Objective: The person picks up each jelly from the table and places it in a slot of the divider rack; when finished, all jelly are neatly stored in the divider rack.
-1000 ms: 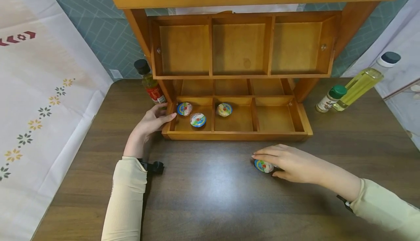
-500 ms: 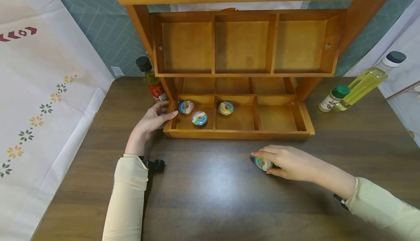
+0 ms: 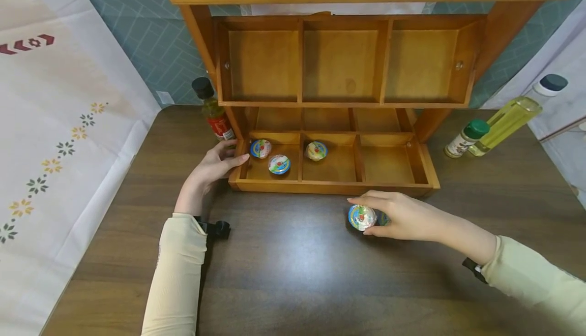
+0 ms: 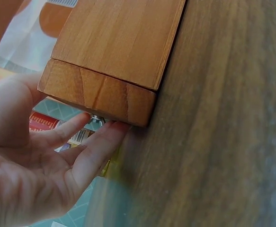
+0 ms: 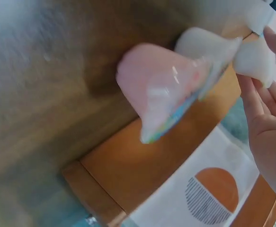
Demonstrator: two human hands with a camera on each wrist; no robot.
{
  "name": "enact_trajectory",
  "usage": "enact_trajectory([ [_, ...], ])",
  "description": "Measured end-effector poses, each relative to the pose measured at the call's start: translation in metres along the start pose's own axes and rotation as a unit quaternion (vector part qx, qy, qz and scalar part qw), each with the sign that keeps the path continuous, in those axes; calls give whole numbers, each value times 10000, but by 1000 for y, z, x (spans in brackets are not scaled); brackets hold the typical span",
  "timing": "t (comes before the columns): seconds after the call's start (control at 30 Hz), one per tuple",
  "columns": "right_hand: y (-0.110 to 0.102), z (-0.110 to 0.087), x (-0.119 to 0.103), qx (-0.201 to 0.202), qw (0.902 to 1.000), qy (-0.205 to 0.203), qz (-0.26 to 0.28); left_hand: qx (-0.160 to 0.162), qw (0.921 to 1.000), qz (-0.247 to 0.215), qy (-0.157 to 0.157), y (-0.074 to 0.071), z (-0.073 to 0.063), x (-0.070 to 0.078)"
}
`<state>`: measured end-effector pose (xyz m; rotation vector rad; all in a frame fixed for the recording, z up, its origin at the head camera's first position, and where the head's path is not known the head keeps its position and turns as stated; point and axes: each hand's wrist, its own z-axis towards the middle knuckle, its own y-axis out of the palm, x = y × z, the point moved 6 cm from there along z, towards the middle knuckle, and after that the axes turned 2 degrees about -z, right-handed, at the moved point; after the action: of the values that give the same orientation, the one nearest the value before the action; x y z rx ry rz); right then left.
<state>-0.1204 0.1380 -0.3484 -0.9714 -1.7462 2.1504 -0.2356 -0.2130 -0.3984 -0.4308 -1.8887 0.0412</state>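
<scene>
My right hand point(image 3: 403, 217) pinches a jelly cup point(image 3: 362, 217) with a printed lid between thumb and fingertips, close over the table. Part of another cup point(image 3: 382, 218) shows beneath the palm in the head view. In the right wrist view, a pink cup point(image 5: 156, 85) and a white cup point(image 5: 199, 47) stand near the held cup point(image 5: 255, 64). My left hand point(image 3: 211, 167) grips the left end of the wooden rack point(image 3: 334, 188), thumb over the rim and fingers along the outer side point(image 4: 97, 94). Its lower tray has two cups point(image 3: 279, 164) in the left compartment and one cup point(image 3: 316, 151) in the middle.
A tilted upper tray point(image 3: 341, 61) with three compartments overhangs the lower one. A red-labelled bottle point(image 3: 218, 122) stands by the rack's left side. At the right are a green-capped seasoning jar point(image 3: 467, 138) and an oil bottle point(image 3: 513, 117). The wooden table point(image 3: 293, 285) extends in front.
My right hand has closed on the jelly cup and moved it slightly towards the rack, revealing another cup beneath the palm. The left hand stays on the rack; the head view has shifted slightly.
</scene>
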Motion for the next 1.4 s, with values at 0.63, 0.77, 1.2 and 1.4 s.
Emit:
enact_trajectory([
  [0.63, -37, 53, 20, 366, 9980, 379, 339, 9, 9999, 58, -124, -1, -1, 0],
  [0.77, -40, 64, 28, 525, 9954, 647, 466, 32, 9999, 81, -80, -1, 0, -1],
  [1.2, -31, 90, 49, 326, 9883, 1434, 401, 39, 9999, -5, -106, -3, 0, -2],
  [1.4, -20, 92, 61, 87, 9842, 1767, -22, -19, 9998, -111, -185, -2, 2, -2],
])
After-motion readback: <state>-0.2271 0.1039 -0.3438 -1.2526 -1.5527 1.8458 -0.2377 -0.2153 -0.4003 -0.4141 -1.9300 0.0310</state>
